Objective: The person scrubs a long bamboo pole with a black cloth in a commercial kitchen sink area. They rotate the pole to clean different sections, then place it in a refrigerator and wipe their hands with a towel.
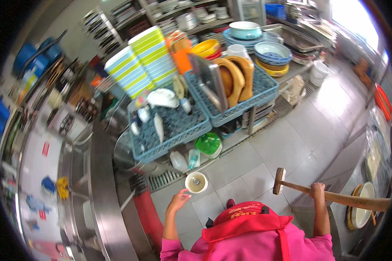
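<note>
My right hand (318,190) is wrapped around the wooden handle (297,188) of a deck scrub brush. The handle's far end carries a wooden head (277,181) with pale bristles, raised above the tiles. At the picture's right the thick near end of the handle passes in front of a white dish (362,208). My left hand (179,199) is empty, its fingers apart and slightly bent. Just beyond those fingertips, a round white tub (196,182) holds cloudy liquid and a small shiny item. Whether the fingertips touch its rim I cannot tell.
Blue plastic racks (173,151) hold ladles, wooden rings and a metal tray. Beneath them are a green-topped container (209,143) and a floor drain grate (165,180). A steel counter (107,208) runs along the left; a red hose-like object (147,208) lies beside it. Grey tiles (241,160) extend right.
</note>
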`<state>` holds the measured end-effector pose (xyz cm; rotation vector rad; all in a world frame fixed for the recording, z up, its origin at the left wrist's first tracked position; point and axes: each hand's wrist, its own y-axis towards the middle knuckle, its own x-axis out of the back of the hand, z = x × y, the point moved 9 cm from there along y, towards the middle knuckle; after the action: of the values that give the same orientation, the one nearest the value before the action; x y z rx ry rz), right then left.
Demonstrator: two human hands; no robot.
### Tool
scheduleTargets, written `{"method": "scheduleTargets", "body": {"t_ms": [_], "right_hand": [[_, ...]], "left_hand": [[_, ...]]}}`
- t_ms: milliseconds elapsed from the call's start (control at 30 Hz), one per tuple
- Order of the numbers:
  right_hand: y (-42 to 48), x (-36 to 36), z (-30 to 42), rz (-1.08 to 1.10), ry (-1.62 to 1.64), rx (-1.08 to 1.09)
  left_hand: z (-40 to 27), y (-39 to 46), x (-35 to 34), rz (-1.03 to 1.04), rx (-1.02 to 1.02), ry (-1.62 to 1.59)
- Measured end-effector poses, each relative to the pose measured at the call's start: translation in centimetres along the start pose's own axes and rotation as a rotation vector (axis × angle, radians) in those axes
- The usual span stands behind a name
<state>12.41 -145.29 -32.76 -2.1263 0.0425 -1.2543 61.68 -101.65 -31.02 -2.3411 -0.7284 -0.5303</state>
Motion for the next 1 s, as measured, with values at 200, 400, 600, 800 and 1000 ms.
{"method": "scheduleTargets", "body": {"t_ms": [200, 400, 600, 800, 1000], "right_hand": [[0.6, -1.8, -4.1, -0.070, 0.069, -0.150], [6.3, -5.6, -7.8, -0.010, 0.213, -0.295], [13.3, -7.3, -12.4, 0.086, 0.263, -0.276], [19.3, -8.4, -18.1, 0.102, 0.315, -0.327], [26.4, -11.1, -24.0, 0.246, 0.395, -0.405]], "left_hand": [[-12.2, 12.4, -9.9, 0.380, -0.198, 0.160], [-23.8, 20.7, -20.9, 0.578, -0.303, 0.373], [-31.2, 28.2, -31.7, 0.697, -0.377, 0.465], [-40.7, 34.4, -39.6, 0.754, -0.391, 0.533], [-46.4, 42.9, -47.4, 0.860, -0.415, 0.575]]}}
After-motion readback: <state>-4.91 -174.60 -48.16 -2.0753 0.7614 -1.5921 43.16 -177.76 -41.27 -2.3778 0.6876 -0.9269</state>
